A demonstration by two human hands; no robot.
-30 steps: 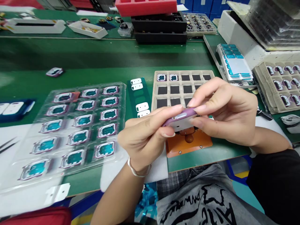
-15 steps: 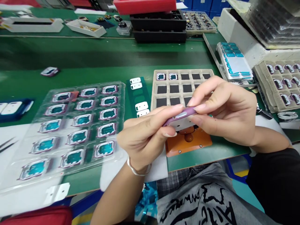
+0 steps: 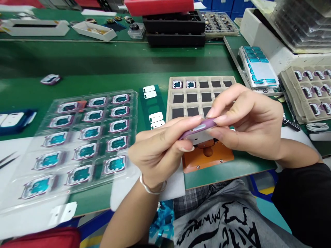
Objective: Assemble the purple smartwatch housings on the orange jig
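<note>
Between both hands, above the table, is a purple watch case (image 3: 199,128), tilted with its narrow edge facing me and a white plate with small holes on its underside. My left hand (image 3: 160,148) pinches its left end between thumb and fingers. My right hand (image 3: 248,120) grips the right end with thumb and fingertips. Behind my hands lies a grey pulp tray (image 3: 169,103) with dark pads, two of its pockets holding watch cases (image 3: 190,84). An orange plate (image 3: 207,160) with screws sits below the held case, partly hidden.
To the left, a clear plastic tray (image 3: 136,120) holds several purple cases with teal film. A green strip with white stickers (image 3: 156,117) lies between the trays. One loose case (image 3: 50,79) rests farther back. Tweezers (image 3: 9,160) lie at left; a second pulp tray (image 3: 294,110) stands right.
The loose case at the back left has shifted a little to the left. Both hands keep nearly the same hold on the watch case, which has barely tilted.
</note>
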